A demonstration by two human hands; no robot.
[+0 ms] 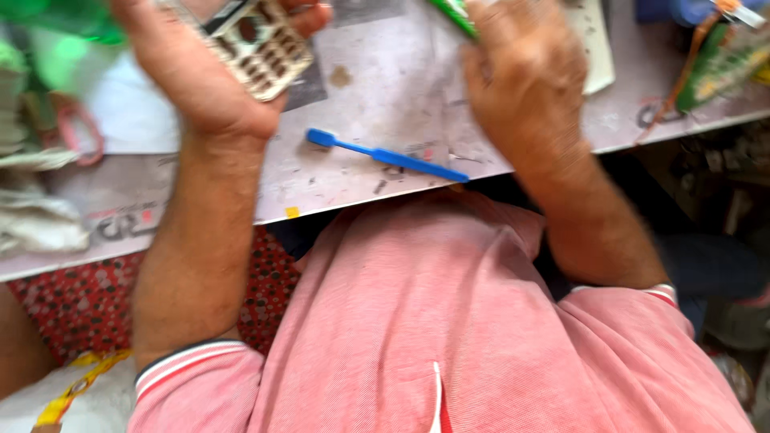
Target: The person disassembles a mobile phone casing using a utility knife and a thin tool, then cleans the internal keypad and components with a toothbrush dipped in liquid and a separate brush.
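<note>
My left hand grips a small keypad phone body with a pale key grid, held above the worktable at the top left. At the top centre my right hand is closed around a thin green-handled tool, whose tip runs out of the frame. A blue toothbrush lies flat on the paper-covered table between the two hands, close to the near edge.
The worktable is covered with stained printed paper. A green plastic bag and white cloth sit at the left. Tools and green packaging lie at the far right. My pink shirt fills the lower frame.
</note>
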